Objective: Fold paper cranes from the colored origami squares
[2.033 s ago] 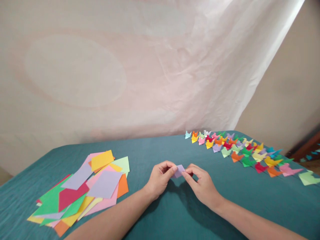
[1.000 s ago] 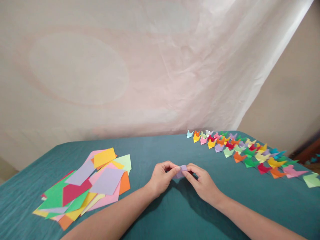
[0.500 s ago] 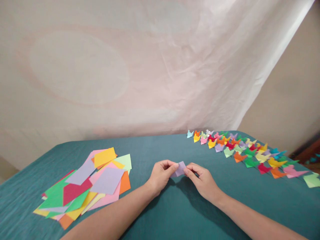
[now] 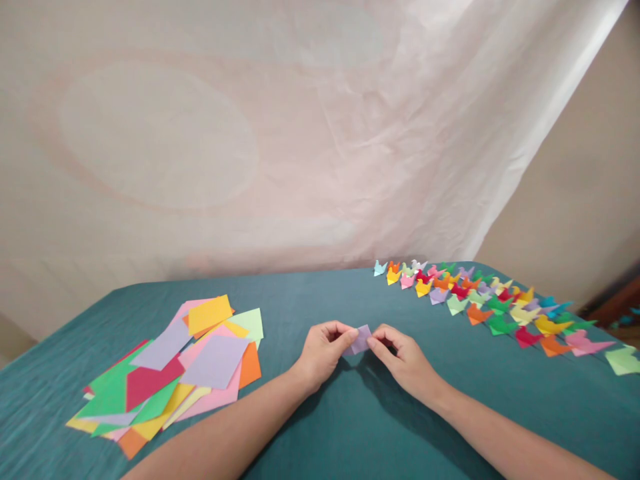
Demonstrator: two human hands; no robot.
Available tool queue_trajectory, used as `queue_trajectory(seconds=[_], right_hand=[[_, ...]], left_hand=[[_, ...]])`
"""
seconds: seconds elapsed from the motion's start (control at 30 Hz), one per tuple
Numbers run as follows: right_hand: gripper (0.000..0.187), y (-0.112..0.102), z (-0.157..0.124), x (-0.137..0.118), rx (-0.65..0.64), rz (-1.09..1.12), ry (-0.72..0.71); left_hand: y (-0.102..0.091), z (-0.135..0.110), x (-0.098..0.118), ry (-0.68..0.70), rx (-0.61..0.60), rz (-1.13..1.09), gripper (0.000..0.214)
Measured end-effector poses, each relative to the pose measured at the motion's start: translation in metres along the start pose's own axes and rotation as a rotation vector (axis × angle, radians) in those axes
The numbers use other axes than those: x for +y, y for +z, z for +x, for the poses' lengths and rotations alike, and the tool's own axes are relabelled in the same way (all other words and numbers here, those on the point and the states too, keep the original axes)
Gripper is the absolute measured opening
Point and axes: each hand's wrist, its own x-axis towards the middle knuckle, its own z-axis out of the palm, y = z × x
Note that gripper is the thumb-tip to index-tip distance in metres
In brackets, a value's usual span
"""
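A small piece of lilac paper (image 4: 361, 340) is held between my two hands, just above the green cloth. My left hand (image 4: 324, 350) pinches its left side between thumb and forefinger. At its right edge, my right hand (image 4: 401, 355) grips it with thumb and fingertips. The paper looks like a small folded square, tilted slightly; its hidden folds cannot be made out. Shadows of both hands fall on the cloth below.
On the left lies a loose pile of coloured paper sheets (image 4: 215, 362). Several rows of folded paper birds (image 4: 501, 325) stand at the right on the green tablecloth (image 4: 310, 293). Behind the table hangs a pale curtain (image 4: 300, 153).
The lilac paper has tilted very slightly between my fingers. Both hands stay almost in the same place, and the pile and the birds are unchanged.
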Motion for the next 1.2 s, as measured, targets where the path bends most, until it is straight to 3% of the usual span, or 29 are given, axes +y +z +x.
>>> queue_trajectory(seconds=[0.2, 0.5, 0.73, 1.2], right_hand=[[0.021, 0.0006, -0.0009, -0.0059, 0.051, 0.039, -0.079], [0.028, 0.0028, 0.0, -0.0009, 0.057, 0.246, 0.15], [0.03, 0.0033, -0.0005, 0.0009, 0.035, 0.359, 0.196], [0.033, 0.0025, -0.0006, -0.0077, 0.019, 0.258, 0.144]], left_hand=[[-0.0004, -0.0007, -0.0018, 0.022, -0.06, 0.106, 0.033], [-0.0016, 0.0004, -0.0023, 0.019, -0.112, 0.16, 0.036], [-0.0028, 0.0009, -0.006, 0.024, -0.108, 0.19, 0.035], [0.001, -0.0027, -0.0003, 0.019, -0.178, 0.224, 0.037]])
